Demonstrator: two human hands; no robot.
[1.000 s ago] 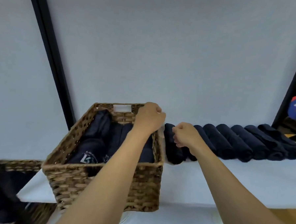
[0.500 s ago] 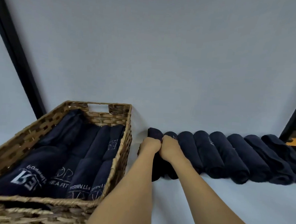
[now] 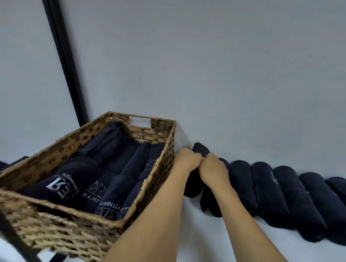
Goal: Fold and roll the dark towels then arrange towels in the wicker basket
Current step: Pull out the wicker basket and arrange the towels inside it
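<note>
End roll, on the surface just R of the basket, is gripped by L hand & R hand w/ curled fingers; long axis is pointed at the wall, basket is found leftward, L hand nearer.

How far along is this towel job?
Done: several rolled towels lie side by side in the basket. In hand: the left hand and right hand grip the end rolls beside the basket. Left: those, plus the row of rolls on the white shelf, need packing in.
</note>
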